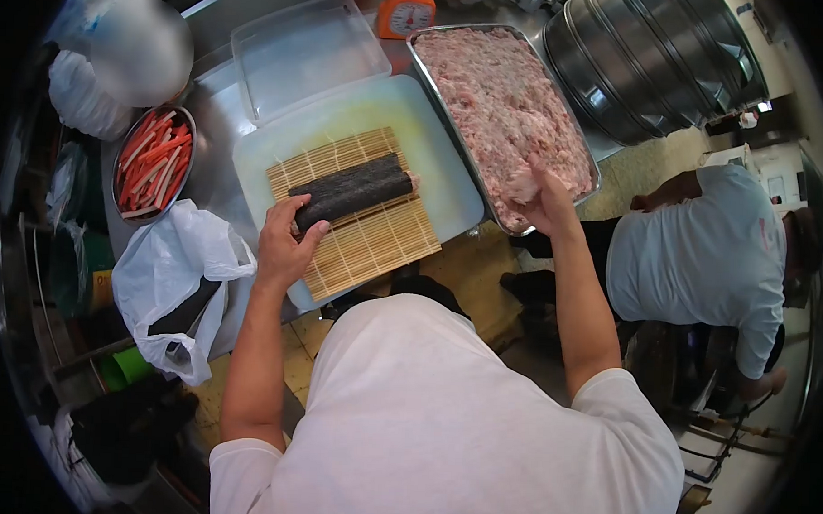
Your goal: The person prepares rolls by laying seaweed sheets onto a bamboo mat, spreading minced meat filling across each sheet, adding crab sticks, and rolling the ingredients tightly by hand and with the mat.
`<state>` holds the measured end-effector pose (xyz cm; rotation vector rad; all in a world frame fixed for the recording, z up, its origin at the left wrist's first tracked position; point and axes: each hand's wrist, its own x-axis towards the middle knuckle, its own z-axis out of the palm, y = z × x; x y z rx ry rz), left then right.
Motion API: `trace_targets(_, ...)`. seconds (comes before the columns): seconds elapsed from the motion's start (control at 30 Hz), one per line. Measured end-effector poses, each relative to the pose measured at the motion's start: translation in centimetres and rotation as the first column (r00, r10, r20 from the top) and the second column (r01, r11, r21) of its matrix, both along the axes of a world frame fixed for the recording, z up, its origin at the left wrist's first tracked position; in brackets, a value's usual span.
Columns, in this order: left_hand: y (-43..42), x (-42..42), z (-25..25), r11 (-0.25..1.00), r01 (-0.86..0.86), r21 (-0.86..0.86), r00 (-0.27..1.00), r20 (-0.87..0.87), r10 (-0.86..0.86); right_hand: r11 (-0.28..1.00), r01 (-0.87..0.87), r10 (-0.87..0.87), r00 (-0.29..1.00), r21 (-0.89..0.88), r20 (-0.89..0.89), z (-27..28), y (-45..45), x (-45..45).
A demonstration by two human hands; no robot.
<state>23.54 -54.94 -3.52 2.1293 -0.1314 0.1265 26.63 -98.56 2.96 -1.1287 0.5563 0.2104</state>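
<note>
While the black cylindrical roll with a rough, sheet-like wrapper (358, 192) is supported on a slatted tan bamboo mat (375, 251), its left end is touched by the left hand (290, 233). The thumb of that hand is spread from the fingers, with the end of the roll between them; how firmly it is pressed cannot be told. The roll is laid aslant across the mat, and a little pinkish filling is exposed at its right end. The mat is carried by a pale, yellow-stained plastic board (454, 200) on the metal worktop (215, 105). The right hand (547, 204) is placed at the near right part of the pale pink minced meat (508, 97), with its fingers bent and touching the mass; whether a portion is pinched cannot be told. The meat is contained in a rectangular silver metal tray (454, 124), set just right of the board. Beyond the board, a clear rectangular plastic container (310, 54) and an orange dial scale (408, 18) are seen. To the left, red-and-white sticks (154, 166) are held in an oval metal bowl (194, 150), near a crumpled white plastic bag (185, 254).
</note>
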Motion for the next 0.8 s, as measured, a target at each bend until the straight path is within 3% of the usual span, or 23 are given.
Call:
trace_targets(0.03,0.3,0.0,0.1,0.999,0.004,-0.035,1.0,-0.03,-0.005,0.987,0.16,-0.16,0.987,-0.011,0.002,2.6,2.7,0.2)
trace_targets(0.07,0.5,0.0,0.3,1.0,-0.006,-0.029,1.0,-0.03,0.005,0.989,0.15,-0.15,0.989,-0.006,0.001,1.1,1.7,0.9)
trace_targets(0.13,0.7,0.0,0.9,0.992,-0.022,-0.128,0.983,-0.184,-0.002,0.986,-0.157,0.164,0.974,-0.06,0.155,-1.7,0.1,3.2)
trace_targets(0.17,0.9,0.1,0.7,0.992,-0.044,-0.119,0.983,-0.184,0.021,0.987,-0.158,0.162,0.972,-0.037,0.17,-2.3,1.0,3.9)
trace_targets(0.23,1.5,0.3,-0.1,0.99,-0.013,0.142,0.976,0.217,-0.018,0.958,-0.283,0.285,0.938,-0.036,0.198,0.7,6.2,5.1)
trace_targets(0.27,2.0,0.3,0.2,0.987,-0.035,0.155,0.976,0.216,0.001,0.924,-0.379,0.379,0.898,-0.049,0.224,1.3,8.5,5.6)
trace_targets(0.33,2.4,0.0,0.9,0.955,0.078,0.287,0.997,-0.028,-0.073,0.842,-0.517,0.539,0.817,-0.152,0.203,0.2,12.6,7.3)
trace_targets(0.37,2.3,-0.2,0.6,0.946,0.054,0.32,0.997,0.044,-0.071,0.772,-0.603,0.633,0.756,-0.198,0.168,0.6,15.3,7.7)
trace_targets(0.43,2.6,0.0,0.2,0.954,0.046,0.297,0.998,0.03,-0.057,0.692,-0.667,0.711,0.695,-0.276,0.102,-0.1,20.9,8.2)
trace_targets(0.5,2.6,0.0,0.1,0.964,0.045,0.26,0.999,-0.001,-0.046,0.64,-0.728,0.769,0.606,-0.245,0.206,-2.6,25.1,8.7)
trace_targets(0.53,2.5,-0.1,0.3,0.964,0.031,0.263,0.999,0.003,-0.032,0.63,-0.736,0.776,0.594,-0.247,0.211,-3.6,26.3,8.8)
trace_targets(0.57,2.4,-0.1,0.4,0.958,0.028,0.287,1.0,-0.012,-0.026,0.428,-0.609,0.902,0.331,-0.668,0.276,-4.5,27.2,8.9)
trace_targets(0.6,2.3,-0.1,0.5,0.951,0.026,0.308,0.999,-0.029,-0.018,0.205,-0.28,0.979,0.054,-0.938,0.197,-5.4,27.8,8.9)
trace_targets(0.63,2.3,-0.2,0.2,0.956,0.006,0.294,1.0,0.023,-0.013,0.162,-0.164,0.986,-0.012,-0.973,0.166,-6.0,27.5,8.5)
trace_targets(0.73,2.4,-0.2,-0.4,0.966,-0.009,0.259,0.999,0.045,-0.002,0.068,-0.205,0.998,-0.001,-0.977,0.069,-5.4,25.9,9.2)
trace_targets(0.77,2.4,-0.2,-0.5,0.963,-0.012,0.268,0.999,0.053,-0.002,0.048,-0.244,0.995,0.092,-0.968,0.027,-4.9,25.6,9.2)
trace_targets(0.8,2.5,-0.5,-0.3,0.964,-0.014,0.267,0.999,0.055,-0.001,0.047,-0.243,0.996,0.09,-0.969,0.026,-4.9,26.0,8.9)
